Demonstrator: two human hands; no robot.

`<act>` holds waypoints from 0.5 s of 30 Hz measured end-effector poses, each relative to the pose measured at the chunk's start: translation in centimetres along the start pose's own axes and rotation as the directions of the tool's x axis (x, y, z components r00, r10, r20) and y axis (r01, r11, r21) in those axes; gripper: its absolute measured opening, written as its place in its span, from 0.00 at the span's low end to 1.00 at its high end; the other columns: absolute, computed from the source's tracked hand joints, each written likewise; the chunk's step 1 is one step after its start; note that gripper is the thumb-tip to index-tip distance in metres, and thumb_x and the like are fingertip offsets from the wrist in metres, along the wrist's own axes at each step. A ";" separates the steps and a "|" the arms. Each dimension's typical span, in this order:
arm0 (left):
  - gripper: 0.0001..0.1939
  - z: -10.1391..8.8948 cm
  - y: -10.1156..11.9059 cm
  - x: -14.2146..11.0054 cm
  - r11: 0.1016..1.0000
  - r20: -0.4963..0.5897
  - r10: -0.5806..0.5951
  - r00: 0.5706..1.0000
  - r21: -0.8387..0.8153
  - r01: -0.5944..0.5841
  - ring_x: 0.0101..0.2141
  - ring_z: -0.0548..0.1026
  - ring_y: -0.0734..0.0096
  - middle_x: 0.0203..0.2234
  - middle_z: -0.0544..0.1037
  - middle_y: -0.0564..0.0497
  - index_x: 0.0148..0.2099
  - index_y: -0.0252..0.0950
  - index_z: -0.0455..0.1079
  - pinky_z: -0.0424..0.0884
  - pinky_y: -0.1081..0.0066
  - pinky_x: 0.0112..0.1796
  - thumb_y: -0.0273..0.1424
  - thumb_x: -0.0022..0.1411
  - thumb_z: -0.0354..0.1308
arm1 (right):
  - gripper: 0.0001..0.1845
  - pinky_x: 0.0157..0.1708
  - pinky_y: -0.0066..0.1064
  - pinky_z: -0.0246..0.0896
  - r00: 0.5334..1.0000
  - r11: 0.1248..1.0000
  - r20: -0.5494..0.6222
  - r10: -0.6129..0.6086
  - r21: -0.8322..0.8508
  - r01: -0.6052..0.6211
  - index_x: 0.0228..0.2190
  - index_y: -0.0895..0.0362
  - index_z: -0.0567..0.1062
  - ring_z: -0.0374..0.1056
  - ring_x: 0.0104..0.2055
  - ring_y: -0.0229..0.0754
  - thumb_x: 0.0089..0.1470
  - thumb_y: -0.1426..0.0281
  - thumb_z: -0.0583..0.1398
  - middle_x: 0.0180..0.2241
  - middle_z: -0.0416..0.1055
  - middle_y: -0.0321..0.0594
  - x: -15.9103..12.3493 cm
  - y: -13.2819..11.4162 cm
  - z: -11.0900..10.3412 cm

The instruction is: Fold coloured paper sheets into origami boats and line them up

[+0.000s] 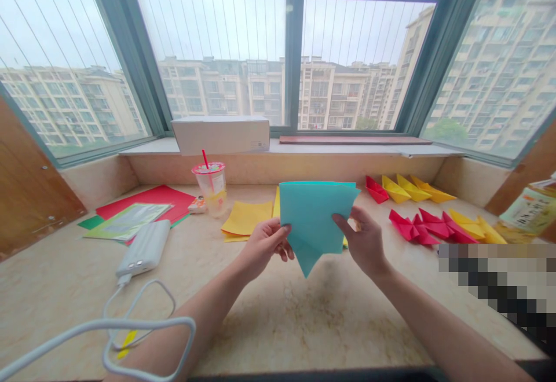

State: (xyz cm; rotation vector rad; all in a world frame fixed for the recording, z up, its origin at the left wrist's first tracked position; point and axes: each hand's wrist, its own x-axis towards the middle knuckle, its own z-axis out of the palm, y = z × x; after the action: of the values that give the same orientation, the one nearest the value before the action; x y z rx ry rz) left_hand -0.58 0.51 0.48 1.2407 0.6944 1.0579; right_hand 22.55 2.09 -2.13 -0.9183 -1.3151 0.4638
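Observation:
A sheet of teal paper [319,217] is held up above the counter between both hands, with one corner pointing down and a folded edge along its top. My left hand [270,243] pinches its left side between thumb and fingers. On the right side, my right hand [362,236] grips it the same way, thumb in front. Behind the teal sheet lie sheets of yellow paper [248,219], partly covered by it. To the right stand folded paper boats in yellow [396,188] and red [376,190], with more red folded paper shapes [410,228] in front.
At left are red paper [174,199], a clear packet [130,221], a white power bank [145,247] and its looping cable [150,323]. A drink cup with straw [211,188] stands behind. A white box [221,135] rests on the sill; a bottle [530,211] is far right.

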 end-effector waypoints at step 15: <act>0.12 -0.1 1.2 -0.3 0.908 -0.079 0.410 0.909 0.124 -0.399 0.59 0.66 0.50 0.59 0.69 0.39 0.42 0.37 0.80 0.66 0.60 0.54 0.35 0.55 0.68 | 0.17 0.52 0.53 0.63 0.973 0.978 0.147 -0.180 -0.075 0.192 0.46 0.51 0.71 0.65 0.56 0.55 0.56 0.62 0.63 0.55 0.68 0.50 0.3 0.0 -0.6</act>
State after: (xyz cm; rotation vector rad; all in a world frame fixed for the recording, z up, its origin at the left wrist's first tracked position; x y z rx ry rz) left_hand -1.14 0.26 1.57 1.4688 0.5876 1.4521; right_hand 23.15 2.13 -1.91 -0.8373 -1.5441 0.3297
